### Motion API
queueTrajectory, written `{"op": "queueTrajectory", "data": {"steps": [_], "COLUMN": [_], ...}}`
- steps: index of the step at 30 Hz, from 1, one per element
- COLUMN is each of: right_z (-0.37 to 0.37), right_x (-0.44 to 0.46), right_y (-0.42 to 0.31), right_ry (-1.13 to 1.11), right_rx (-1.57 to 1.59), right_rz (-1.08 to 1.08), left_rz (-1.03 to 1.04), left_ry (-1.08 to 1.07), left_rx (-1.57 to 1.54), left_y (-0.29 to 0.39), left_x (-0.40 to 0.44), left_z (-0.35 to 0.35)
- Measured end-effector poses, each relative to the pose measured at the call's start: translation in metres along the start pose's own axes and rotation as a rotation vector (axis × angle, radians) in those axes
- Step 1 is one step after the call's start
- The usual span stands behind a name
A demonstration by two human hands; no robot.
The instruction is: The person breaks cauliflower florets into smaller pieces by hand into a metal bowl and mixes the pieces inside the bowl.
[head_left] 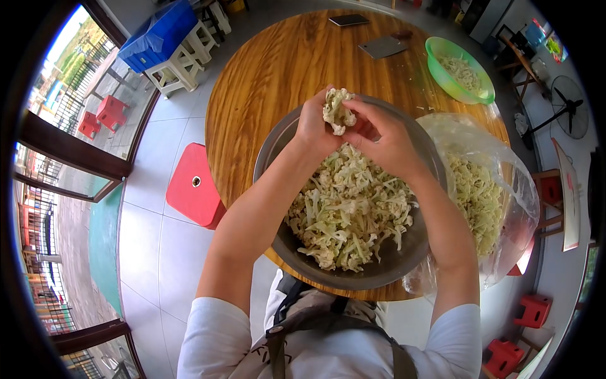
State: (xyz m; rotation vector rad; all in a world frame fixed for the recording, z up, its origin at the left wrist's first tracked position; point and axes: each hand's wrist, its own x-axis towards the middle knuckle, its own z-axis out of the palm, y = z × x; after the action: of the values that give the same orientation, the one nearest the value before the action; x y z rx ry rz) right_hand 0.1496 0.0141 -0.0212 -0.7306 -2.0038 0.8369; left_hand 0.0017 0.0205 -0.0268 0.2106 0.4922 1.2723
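A pale cauliflower piece [338, 112] is held between both hands above the far part of a wide metal bowl [278, 243]. My left hand [314, 123] is wrapped round its left side. From the right, my right hand [379, 134] grips the same piece with thumb and fingers. Below them, many small cauliflower florets [353, 211] lie heaped in the bowl. Right of the bowl, a clear plastic bag [514, 183] holds more cut cauliflower [475, 202], partly behind my right forearm.
On the round wooden table [252, 82] lie a cleaver [382, 47] and a dark phone-like object [348, 20] at the far side. A green basket [483, 95] with cauliflower bits stands at the far right. A red stool [192, 183] is left of the table.
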Motion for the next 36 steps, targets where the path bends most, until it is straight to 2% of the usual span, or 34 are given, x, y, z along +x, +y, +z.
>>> {"op": "queueTrajectory", "data": {"steps": [3, 6, 11, 14, 18, 23, 30, 33, 36], "right_z": [-0.006, -0.005, -0.005, -0.007, -0.012, -0.016, -0.01, -0.006, -0.007], "right_x": [0.0, 0.002, 0.0, -0.001, 0.0, 0.001, 0.0, 0.002, 0.001], "right_y": [-0.007, -0.004, -0.002, -0.006, -0.005, -0.004, -0.008, -0.011, -0.006], "right_ry": [-0.019, 0.066, 0.133, 0.191, 0.264, 0.172, 0.164, 0.104, 0.021], "right_rx": [0.015, -0.036, 0.121, 0.211, 0.31, 0.123, -0.037, 0.023, -0.069], "right_rz": [0.11, -0.015, 0.089, 0.133, 0.192, 0.223, -0.001, -0.042, -0.129], "left_rz": [-0.015, -0.052, -0.06, -0.09, -0.077, -0.026, 0.005, 0.015, 0.041], "left_ry": [0.003, 0.006, 0.072, -0.056, -0.011, -0.032, 0.085, 0.085, 0.097], "left_rx": [0.063, 0.08, 0.068, -0.041, -0.037, 0.027, 0.212, 0.248, 0.337], "left_y": [0.002, 0.001, -0.004, -0.001, 0.0, 0.002, -0.002, -0.006, -0.009], "left_x": [-0.004, -0.003, -0.005, 0.006, 0.008, 0.006, -0.005, 0.003, 0.003], "left_z": [0.005, 0.002, 0.013, -0.005, -0.005, -0.004, 0.01, 0.005, 0.004]}}
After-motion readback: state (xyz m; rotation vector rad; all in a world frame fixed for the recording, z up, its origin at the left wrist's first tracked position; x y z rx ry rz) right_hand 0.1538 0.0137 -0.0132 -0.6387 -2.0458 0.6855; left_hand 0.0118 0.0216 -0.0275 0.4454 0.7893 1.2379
